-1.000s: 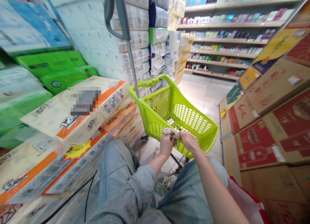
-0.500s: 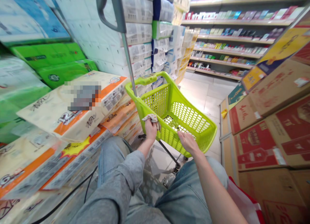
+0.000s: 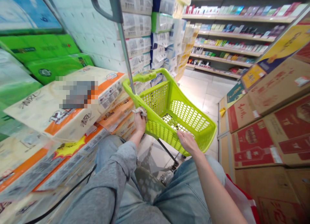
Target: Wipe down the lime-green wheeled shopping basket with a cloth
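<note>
A lime-green basket cart (image 3: 164,127) with perforated sides stands in front of my knees, its long grey handle (image 3: 126,53) rising at the upper left. My left hand (image 3: 139,122) is closed around a crumpled whitish cloth (image 3: 140,111), pressed against the outer side near the cart's left end. Fingers of my right hand (image 3: 186,140) are wrapped over the near rim, toward the right. The basket's perforated floor shows between its walls.
Packs of tissue (image 3: 72,117) are stacked at the left, with a blurred-out patch on one. Printed cartons (image 3: 261,140) stand at the right. Stocked shelves (image 3: 230,49) and a tiled floor (image 3: 201,88) lie beyond; a black cable (image 3: 65,196) runs lower left.
My left hand and the cloth have moved left along the cart's side, toward its handle end. My right hand keeps its hold on the rim. The view has shifted slightly.
</note>
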Demonstrator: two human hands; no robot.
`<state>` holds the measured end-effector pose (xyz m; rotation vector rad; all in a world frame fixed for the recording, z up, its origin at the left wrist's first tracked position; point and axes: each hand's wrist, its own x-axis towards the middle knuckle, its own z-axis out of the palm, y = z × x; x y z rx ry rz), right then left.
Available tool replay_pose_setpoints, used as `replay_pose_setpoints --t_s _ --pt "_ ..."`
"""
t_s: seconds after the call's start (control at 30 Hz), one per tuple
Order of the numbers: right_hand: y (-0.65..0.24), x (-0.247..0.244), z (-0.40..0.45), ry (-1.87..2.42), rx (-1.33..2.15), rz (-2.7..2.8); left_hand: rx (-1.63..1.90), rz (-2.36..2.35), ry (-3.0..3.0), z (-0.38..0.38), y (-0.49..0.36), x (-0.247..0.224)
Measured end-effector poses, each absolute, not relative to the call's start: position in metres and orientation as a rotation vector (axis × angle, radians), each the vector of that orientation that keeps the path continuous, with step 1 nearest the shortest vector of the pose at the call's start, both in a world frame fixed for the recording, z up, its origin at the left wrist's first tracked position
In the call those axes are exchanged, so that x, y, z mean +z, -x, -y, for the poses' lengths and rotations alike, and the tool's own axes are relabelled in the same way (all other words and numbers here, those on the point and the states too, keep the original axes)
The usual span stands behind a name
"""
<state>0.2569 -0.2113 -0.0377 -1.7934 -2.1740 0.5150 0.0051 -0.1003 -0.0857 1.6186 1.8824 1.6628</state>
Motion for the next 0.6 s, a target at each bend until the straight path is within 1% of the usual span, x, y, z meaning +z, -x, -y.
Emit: replay_pose_setpoints --t_s 0.13,0.27,0.4,0.6 --pt "-0.258 -0.038 0.211 1.801 0.522 2.172 1.517 -1.795 -1.755 0.109 -0.001 -0.104" --pt "-0.258 -0.039 0.210 1.802 0.510 2.181 1.403 -1.852 -1.667 0.118 0.001 -0.124" --pt "-0.258 -0.039 0.211 1.797 0.496 2.174 1.416 -1.818 -1.661 0.121 0.001 -0.131" --pt "-0.256 -0.037 0.213 1.820 0.508 2.162 1.554 -1.876 -1.488 0.121 -0.012 -0.127"
